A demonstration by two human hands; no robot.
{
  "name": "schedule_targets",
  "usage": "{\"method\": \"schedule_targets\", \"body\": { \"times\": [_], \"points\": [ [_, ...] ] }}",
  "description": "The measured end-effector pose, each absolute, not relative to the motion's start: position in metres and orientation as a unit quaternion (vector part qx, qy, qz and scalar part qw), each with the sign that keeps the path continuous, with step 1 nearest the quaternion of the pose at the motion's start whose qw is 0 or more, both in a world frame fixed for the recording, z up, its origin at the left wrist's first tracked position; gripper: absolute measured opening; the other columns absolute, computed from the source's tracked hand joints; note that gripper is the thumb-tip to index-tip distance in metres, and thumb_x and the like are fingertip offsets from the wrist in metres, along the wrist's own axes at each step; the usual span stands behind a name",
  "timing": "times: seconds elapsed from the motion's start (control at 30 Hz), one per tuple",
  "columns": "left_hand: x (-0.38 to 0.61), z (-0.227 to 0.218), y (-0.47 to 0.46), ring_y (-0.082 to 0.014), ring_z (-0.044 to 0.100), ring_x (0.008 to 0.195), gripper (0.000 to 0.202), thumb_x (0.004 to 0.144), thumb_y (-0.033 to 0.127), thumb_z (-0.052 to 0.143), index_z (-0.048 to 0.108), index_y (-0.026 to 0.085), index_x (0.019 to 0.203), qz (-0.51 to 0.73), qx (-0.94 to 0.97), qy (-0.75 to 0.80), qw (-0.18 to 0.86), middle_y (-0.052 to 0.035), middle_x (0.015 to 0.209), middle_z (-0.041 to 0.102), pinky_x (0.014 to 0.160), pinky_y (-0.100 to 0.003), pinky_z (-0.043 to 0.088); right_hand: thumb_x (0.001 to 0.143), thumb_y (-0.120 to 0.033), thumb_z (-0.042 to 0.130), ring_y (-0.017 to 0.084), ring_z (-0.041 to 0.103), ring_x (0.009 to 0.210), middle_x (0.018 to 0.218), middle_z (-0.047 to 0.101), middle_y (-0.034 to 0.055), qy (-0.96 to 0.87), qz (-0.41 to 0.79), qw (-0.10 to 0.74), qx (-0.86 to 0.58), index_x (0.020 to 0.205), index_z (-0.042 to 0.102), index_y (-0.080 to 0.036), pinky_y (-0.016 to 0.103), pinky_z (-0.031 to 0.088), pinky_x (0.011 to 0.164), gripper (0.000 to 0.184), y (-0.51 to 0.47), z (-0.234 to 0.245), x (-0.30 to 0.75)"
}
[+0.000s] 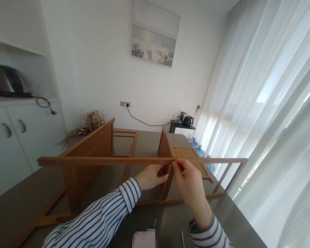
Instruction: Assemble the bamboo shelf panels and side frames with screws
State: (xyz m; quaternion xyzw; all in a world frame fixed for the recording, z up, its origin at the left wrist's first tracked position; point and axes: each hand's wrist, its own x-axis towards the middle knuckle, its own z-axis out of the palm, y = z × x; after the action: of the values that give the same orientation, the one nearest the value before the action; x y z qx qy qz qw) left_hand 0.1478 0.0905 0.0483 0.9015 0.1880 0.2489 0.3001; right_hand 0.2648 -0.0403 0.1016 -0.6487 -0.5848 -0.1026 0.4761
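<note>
A wooden shelf frame (93, 148) lies on its side on a dark table (12, 203). A long wooden rail (105, 161) runs across its top from left to right. My left hand (151, 176) grips the upright middle panel (165, 148) just under the rail. My right hand (189, 182) pinches something small at the rail where it meets that panel; what it holds is too small to make out. Both sleeves are white with blue stripes.
A kettle (9, 82) stands on a white cabinet (20, 144) at the left. Dried grass (91, 122) lies by the wall. A small black table with teaware (183, 122) and water bottles (198, 148) stand near sheer curtains (274, 120). A thin metal tool (182, 238) lies near the table's front edge.
</note>
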Motion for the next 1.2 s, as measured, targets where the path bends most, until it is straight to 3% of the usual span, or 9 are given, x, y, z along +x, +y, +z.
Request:
{"method": "schedule_targets", "body": {
  "times": [0.67, 1.2],
  "points": [
    [0.1479, 0.0485, 0.0891, -0.0145, 0.057, 0.069, 0.020, 0.081, 0.031, 0.050, 0.057, 0.017, 0.094, 0.254, 0.903, 0.193, 0.288, -0.0019, 0.081, 0.063, 0.064, -0.025, 0.043, 0.088, -0.021, 0.049, 0.016, 0.060, 0.074, 0.084, 0.067, 0.0017, -0.592, -0.093, 0.475, -0.644, 0.090, 0.063, -0.020, 0.026, 0.042, 0.066, 0.014, -0.0417, 0.0994, 0.2673],
    [0.1471, 0.0569, 0.0816, -0.0157, 0.057, 0.073, 0.024, 0.079, 0.032, 0.051, 0.058, 0.018, 0.097, 0.246, 0.896, 0.204, 0.307, -0.0027, 0.084, 0.064, 0.066, -0.026, 0.045, 0.089, -0.022, 0.047, 0.015, 0.059, 0.066, 0.073, 0.066, 0.0009, -0.586, -0.121, 0.457, -0.658, 0.083, 0.061, -0.020, 0.024, 0.038, 0.059, 0.016, -0.0441, 0.1051, 0.2591]
  ]
}}
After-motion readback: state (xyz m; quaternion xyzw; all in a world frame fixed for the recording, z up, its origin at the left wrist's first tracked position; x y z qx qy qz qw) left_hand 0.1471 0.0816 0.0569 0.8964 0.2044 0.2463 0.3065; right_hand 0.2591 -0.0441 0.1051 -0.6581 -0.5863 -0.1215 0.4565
